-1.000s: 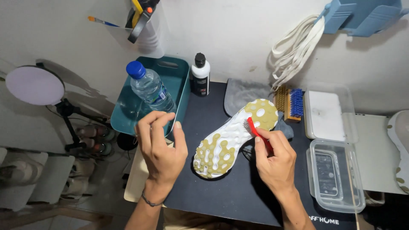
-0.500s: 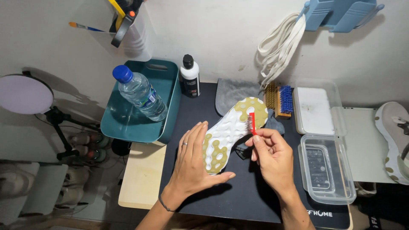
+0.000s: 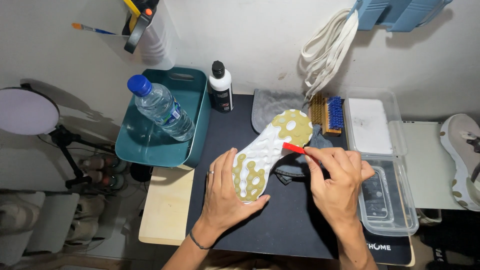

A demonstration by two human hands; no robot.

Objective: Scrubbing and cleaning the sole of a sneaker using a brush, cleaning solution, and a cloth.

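A shoe (image 3: 270,150) lies sole-up on the black mat (image 3: 280,225), its white and olive-yellow sole facing me. My left hand (image 3: 225,192) wraps the near end of the sole, thumb under its tip. My right hand (image 3: 337,185) pinches a small red tool (image 3: 294,148) whose tip touches the sole's right edge near the far end.
A teal bin (image 3: 195,107) at left holds a water bottle (image 3: 160,107). A black-and-white bottle (image 3: 220,87), grey cloth (image 3: 272,102), two brushes (image 3: 326,115) and clear plastic boxes (image 3: 387,200) ring the mat. Another shoe (image 3: 462,157) lies far right. White laces (image 3: 325,50) hang on the wall.
My left hand dropped from open above the mat onto the shoe's near end and gripped it. The right hand with the red tool stayed at the sole's edge.
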